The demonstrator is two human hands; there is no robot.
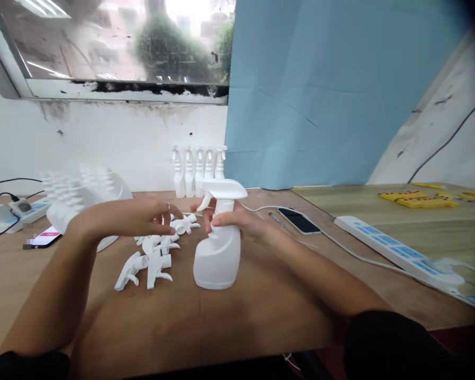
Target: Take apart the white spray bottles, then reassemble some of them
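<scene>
Near the middle of the table, a white spray bottle (217,258) with its trigger head (225,189) on top stands upright. My right hand (237,220) is closed around the bottle's neck, just below the head. To the left, my left hand (154,215) hovers with its fingers apart over a pile of loose white trigger heads (155,258), nearest to the one at the back (185,224). Nothing shows in its fingers. Several assembled white spray bottles (199,171) stand in a row by the wall.
White bottles (69,195) lie grouped at the left, beside a lit phone (45,237) and a power strip (35,210). At the right are a dark-screened phone (300,220), a white cable, a long power strip (396,250) and yellow pieces (427,200).
</scene>
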